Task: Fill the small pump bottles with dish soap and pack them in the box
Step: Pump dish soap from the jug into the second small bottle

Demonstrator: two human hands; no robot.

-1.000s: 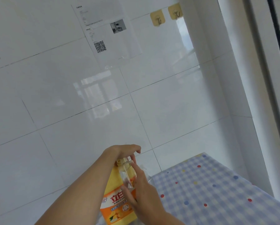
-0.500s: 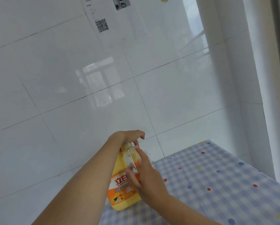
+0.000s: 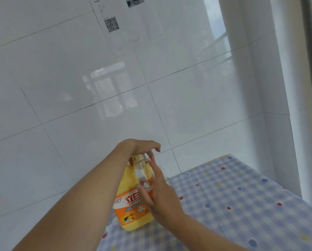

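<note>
Right fingers [image 3: 154, 168] and left fingers [image 3: 154, 146] both grip. On the tabletop [image 3: 224, 196] stands the jug [image 3: 130, 207]. The right clamp the bottle [image 3: 144, 175] against it, and the left curl over its pump [image 3: 139, 157]. If the bottle's mouth sits off the nozzle, soap would spill.

On my screen the view has tipped downward since a second ago, so the sheet with the QR code [image 3: 111, 24] has climbed toward the top edge and the dish soap bottle [image 3: 131, 211] now shows its whole base standing on the checked tablecloth [image 3: 233, 196].
</note>
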